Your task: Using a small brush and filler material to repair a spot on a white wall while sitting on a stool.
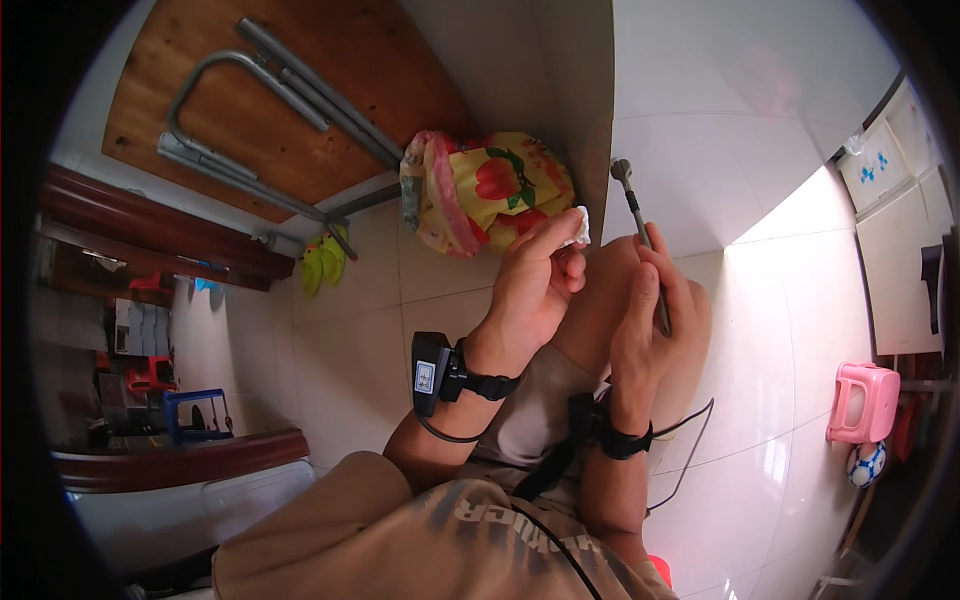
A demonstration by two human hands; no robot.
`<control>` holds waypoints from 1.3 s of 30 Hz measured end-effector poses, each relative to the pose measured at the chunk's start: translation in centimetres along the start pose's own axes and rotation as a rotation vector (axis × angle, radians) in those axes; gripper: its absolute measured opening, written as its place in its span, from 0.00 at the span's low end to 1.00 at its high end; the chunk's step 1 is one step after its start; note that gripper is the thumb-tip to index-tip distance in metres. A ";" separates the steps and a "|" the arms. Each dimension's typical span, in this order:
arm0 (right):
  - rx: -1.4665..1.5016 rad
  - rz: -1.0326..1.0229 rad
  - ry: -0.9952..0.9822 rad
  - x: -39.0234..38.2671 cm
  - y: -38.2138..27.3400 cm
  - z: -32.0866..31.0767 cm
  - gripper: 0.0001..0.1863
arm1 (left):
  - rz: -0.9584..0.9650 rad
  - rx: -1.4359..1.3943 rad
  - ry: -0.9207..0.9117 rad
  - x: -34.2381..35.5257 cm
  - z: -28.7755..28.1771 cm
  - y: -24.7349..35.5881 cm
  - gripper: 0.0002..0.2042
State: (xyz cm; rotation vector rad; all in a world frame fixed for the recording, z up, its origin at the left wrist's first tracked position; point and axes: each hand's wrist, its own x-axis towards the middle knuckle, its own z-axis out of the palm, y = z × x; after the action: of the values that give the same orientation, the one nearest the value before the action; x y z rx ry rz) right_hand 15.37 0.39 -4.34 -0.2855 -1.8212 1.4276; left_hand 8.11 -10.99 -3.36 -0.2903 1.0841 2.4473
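My right hand (pixel 655 300) is closed around the handle of a slim metal tool with a short rounded head (pixel 628 186). Its head points up and away, and a dark band runs round the shaft below it; the exact kind of tool is unclear. A small crumpled white tissue (pixel 582 228) is pinched between the thumb and fingers of my left hand (pixel 540 275). The two hands are apart, above my bent knees. Just beyond my left hand sits a yellow and pink fruit-patterned bag (pixel 490 190).
A wooden board with folding metal legs (pixel 300 100) leans at the far left, near green slippers (pixel 323 262). A white glossy panel (pixel 720 130) stands far right. On the tiled floor at right are a pink stool (pixel 862 402) and a ball (pixel 866 465). A cable (pixel 690 455) trails beside my right arm.
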 end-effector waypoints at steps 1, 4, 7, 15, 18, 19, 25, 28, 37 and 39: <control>0.077 0.094 0.003 -0.1 -0.4 -0.3 0.08 | 0.001 -0.004 0.002 0.1 0.1 0.0 0.07; 0.138 0.267 0.053 0.5 -1.5 -1.1 0.10 | -0.009 -0.013 -0.006 0.4 0.5 0.1 0.07; 0.177 0.312 0.152 0.8 -0.6 -1.0 0.11 | -0.022 -0.043 -0.014 0.5 0.8 0.2 0.07; 0.073 0.237 0.029 0.3 -0.7 -0.4 0.11 | -0.016 -0.049 0.027 0.3 1.0 0.0 0.06; -0.059 0.343 -0.006 0.6 -1.9 -1.1 0.12 | 0.021 -0.024 0.005 0.0 1.6 0.0 0.06; -0.034 0.353 0.010 0.5 -1.9 -1.0 0.12 | 0.028 -0.028 0.009 0.0 1.8 0.0 0.06; 0.156 0.337 0.074 0.3 -1.8 -0.8 0.14 | 0.034 -0.019 0.022 0.4 2.2 0.0 0.07; 0.201 0.285 0.146 0.8 -1.8 -1.2 0.13 | 0.061 0.078 -0.002 1.0 3.2 0.4 0.09; 0.222 0.381 0.289 1.3 -1.7 -2.6 0.16 | 1.398 1.077 -0.375 7.8 9.5 2.5 0.06; 0.294 0.358 0.333 1.3 -1.6 -3.0 0.16 | 1.680 1.320 -0.473 8.9 10.6 2.9 0.08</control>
State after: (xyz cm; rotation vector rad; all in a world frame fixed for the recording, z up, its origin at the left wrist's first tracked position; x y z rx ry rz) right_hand 17.07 2.82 -2.14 -0.6787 -1.3144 1.7480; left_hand -1.16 -2.06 2.40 2.1380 2.8728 1.5469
